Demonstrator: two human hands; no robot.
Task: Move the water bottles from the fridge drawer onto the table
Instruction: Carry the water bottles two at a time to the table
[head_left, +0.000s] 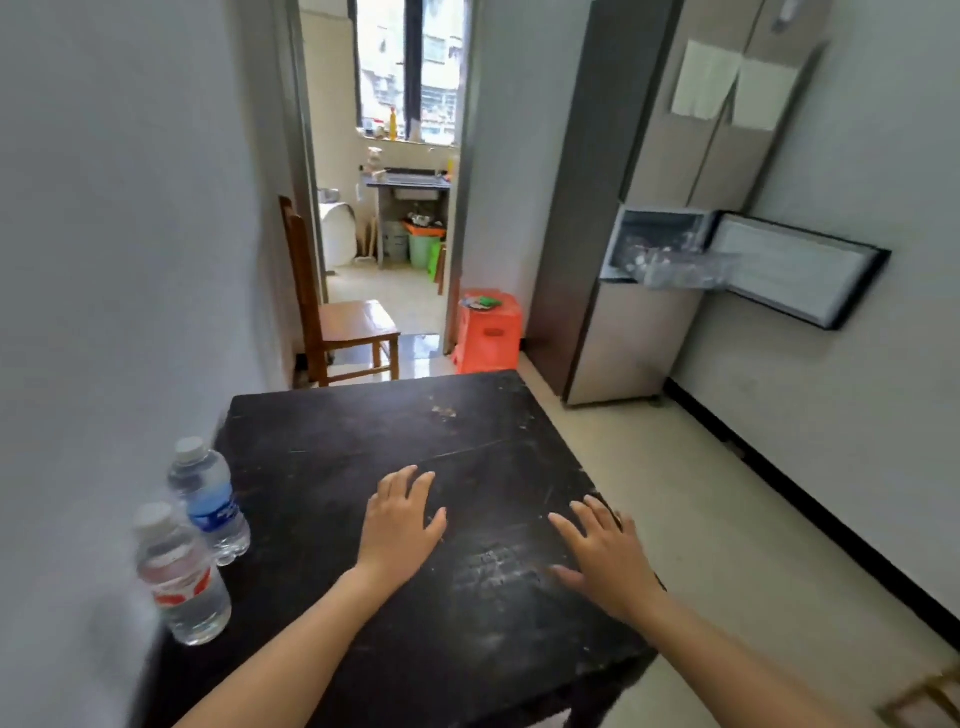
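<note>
Two clear water bottles stand upright at the left edge of the dark wooden table (467, 415), against the wall: one with a blue label (210, 501) and, nearer to me, one with a red label (182, 577). My left hand (402, 525) and my right hand (605, 558) are both over the tabletop with fingers spread, holding nothing. On the right the grey fridge (639, 338) has a middle door (795, 270) swung open, and its clear drawer (680, 265) is pulled out with blurred clear bottles inside.
A wooden chair (343, 322) stands beyond the table's far left corner. An orange plastic stool (488, 332) sits by the doorway to a kitchen. Pale floor runs between the table's right side and the fridge wall.
</note>
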